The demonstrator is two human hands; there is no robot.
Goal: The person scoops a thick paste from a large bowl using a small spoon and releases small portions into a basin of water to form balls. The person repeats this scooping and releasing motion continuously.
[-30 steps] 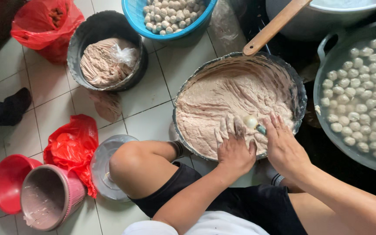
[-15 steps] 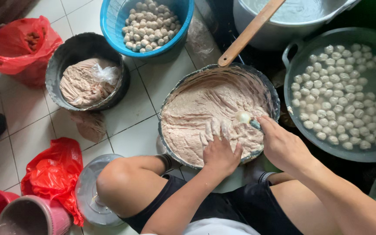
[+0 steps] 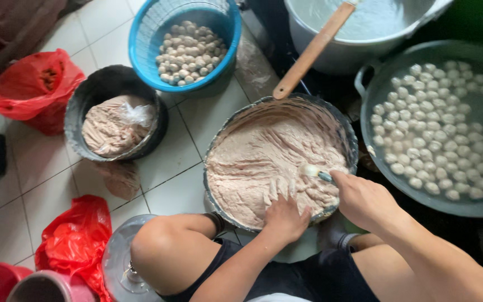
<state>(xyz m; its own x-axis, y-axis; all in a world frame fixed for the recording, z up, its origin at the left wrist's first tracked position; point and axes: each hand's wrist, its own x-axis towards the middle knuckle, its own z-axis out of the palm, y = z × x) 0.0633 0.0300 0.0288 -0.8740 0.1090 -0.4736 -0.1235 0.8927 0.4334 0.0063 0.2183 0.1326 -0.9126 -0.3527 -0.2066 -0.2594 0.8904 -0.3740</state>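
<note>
One wide metal basin (image 3: pixel 349 130) brims with pale pink, streaky paste (image 3: pixel 264 162); left hand (image 3: pixel 283 217) digs its fingers in, right hand (image 3: pixel 364 198) grips a paste-coated spoon (image 3: pixel 314 171)

Soft, even daylight here, no harsh shadows. Bit of glare off the pale floor tiles (image 3: pixel 40 184), and everything's pretty sharp, corners slightly darker.
</note>
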